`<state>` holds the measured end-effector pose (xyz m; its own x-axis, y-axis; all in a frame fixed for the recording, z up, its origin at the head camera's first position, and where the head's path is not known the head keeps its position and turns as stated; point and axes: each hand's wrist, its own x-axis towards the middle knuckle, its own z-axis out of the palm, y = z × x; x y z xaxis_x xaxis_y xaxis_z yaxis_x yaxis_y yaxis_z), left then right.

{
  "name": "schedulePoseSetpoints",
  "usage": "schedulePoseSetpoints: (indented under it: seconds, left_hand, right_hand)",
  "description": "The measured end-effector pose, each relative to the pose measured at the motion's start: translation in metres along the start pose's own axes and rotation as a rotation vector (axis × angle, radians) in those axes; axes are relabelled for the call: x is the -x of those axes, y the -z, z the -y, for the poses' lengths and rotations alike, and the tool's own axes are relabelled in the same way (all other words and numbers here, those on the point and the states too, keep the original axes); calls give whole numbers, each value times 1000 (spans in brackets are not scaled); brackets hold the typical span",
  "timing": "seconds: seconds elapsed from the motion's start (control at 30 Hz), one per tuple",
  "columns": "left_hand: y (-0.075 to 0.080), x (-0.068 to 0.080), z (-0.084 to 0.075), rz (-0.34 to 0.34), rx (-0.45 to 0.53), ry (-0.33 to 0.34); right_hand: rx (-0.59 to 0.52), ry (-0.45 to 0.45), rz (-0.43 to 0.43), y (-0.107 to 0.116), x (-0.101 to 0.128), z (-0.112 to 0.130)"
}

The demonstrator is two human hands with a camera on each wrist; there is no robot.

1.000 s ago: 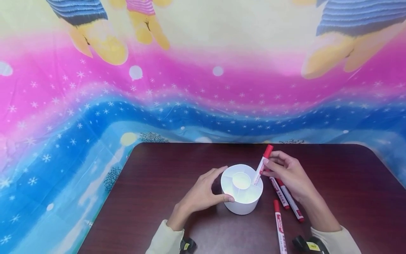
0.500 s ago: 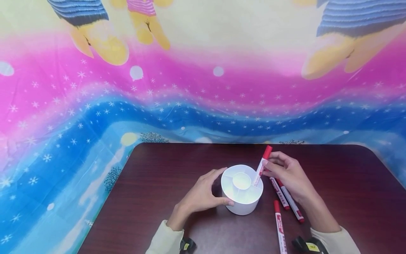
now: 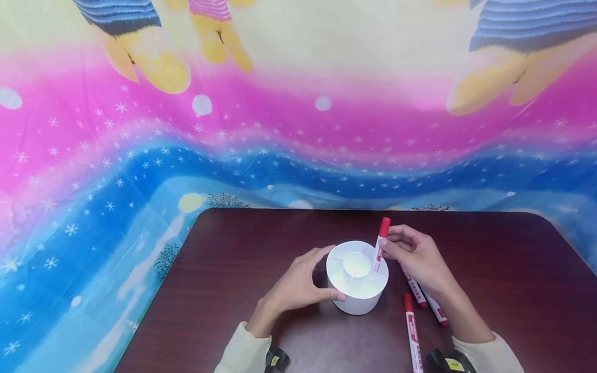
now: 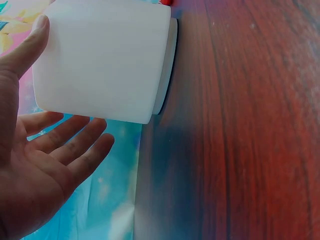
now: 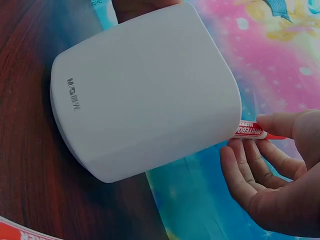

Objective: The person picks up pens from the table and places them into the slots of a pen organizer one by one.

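Observation:
A round white pen holder (image 3: 357, 303) stands on the table, with a central ring and thin dividers inside. My left hand (image 3: 298, 280) holds it from the left, thumb at the near rim and fingers at the far side; the left wrist view shows the thumb (image 4: 31, 47) against its wall. My right hand (image 3: 422, 256) pinches a red-capped whiteboard marker (image 3: 381, 241) between thumb and fingers. Cap upward, the marker has its lower end inside the holder's right compartment. In the right wrist view the holder's wall (image 5: 150, 95) hides that end.
Two red-capped markers (image 3: 414, 285) lie side by side under my right hand, partly covered by it. Another marker (image 3: 412, 331) lies nearer the front. The dark wooden table (image 3: 233, 259) ends at a patterned cloth backdrop (image 3: 298, 129).
My right hand has moved slightly left, and the marker in it has become more upright, its cap a little lower. The left hand stays on the pen holder.

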<state>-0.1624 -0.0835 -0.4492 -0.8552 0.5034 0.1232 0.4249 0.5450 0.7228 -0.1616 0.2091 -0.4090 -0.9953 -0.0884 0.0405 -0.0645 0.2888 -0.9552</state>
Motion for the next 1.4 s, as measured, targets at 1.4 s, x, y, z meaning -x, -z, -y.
schedulePoseSetpoints:
  seconds: [1.4]
  left_hand:
    - [3,1,1,11,9,-23]
  right_hand:
    - [61,85,-45,46,17,-27]
